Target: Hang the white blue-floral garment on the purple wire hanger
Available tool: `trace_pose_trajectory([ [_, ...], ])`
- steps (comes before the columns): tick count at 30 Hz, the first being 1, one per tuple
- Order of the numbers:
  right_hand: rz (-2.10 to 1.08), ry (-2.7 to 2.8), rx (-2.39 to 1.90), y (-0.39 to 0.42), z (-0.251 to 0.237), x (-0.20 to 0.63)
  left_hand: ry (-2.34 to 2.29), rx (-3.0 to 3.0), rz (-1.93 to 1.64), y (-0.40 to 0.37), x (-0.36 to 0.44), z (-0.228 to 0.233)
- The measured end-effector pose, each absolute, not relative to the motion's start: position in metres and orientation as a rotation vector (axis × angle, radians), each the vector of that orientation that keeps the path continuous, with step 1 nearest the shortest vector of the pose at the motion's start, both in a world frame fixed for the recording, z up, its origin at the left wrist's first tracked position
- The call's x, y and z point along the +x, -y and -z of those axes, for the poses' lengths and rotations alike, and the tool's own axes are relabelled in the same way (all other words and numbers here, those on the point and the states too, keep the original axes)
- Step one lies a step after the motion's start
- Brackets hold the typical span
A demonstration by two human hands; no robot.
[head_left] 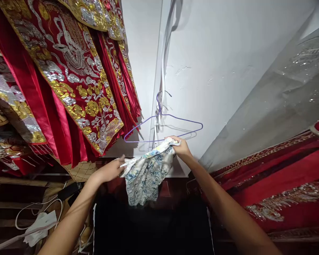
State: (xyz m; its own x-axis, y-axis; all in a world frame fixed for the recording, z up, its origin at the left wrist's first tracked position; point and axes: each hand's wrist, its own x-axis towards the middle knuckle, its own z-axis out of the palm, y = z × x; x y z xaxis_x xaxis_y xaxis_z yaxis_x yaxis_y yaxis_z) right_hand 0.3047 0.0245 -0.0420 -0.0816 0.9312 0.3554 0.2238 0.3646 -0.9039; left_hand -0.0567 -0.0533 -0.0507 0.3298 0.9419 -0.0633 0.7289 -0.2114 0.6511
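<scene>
A light garment with a blue and yellow floral print (149, 173) hangs between my two hands, its upper edge stretched on a slant. My left hand (113, 170) grips its left end, with the fingertips partly blurred. At the higher right end, my right hand (181, 147) pinches the edge between thumb and fingers. Just above and behind the garment, a purple wire hanger (183, 119) hangs against the wall with nothing on it. Whether the right fingers touch the hanger's lower bar I cannot tell.
Red costumes with gold and silver sequins (77, 71) hang at the left. On the right are red embroidered fabric (289, 173) and clear plastic sheeting (281, 85). White straps (163, 53) run down the white wall (215, 46). White cables (18, 219) and crumpled tissue (39, 226) lie at lower left.
</scene>
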Motion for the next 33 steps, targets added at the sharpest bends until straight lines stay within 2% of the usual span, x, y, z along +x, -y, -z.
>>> trace_pose_trajectory([
  [4,-0.783,1.618,-1.079,0.0,0.024,0.339,-1.589,2.258,-0.556,0.032,-0.047,0.012],
  [8,-0.853,1.627,-1.05,0.019,0.015,0.343,-1.546,2.232,-0.785,0.028,-0.013,-0.021],
  [15,-0.821,1.693,-0.979,0.052,0.022,0.318,-1.399,2.123,-1.373,0.014,0.035,-0.026],
  [19,-0.567,1.533,-1.152,0.047,0.011,0.346,-1.382,2.185,-1.285,0.008,0.025,-0.034],
  [22,-0.338,1.393,-1.349,0.029,-0.015,0.384,-1.356,2.234,-1.176,0.009,0.016,-0.044],
  [28,-0.199,1.436,-1.551,0.03,-0.071,0.405,-1.209,2.166,-1.164,0.01,0.008,-0.058],
  [33,-0.097,1.416,-1.445,0.041,-0.07,0.397,-1.195,2.108,-1.196,0.006,0.005,-0.059],
])
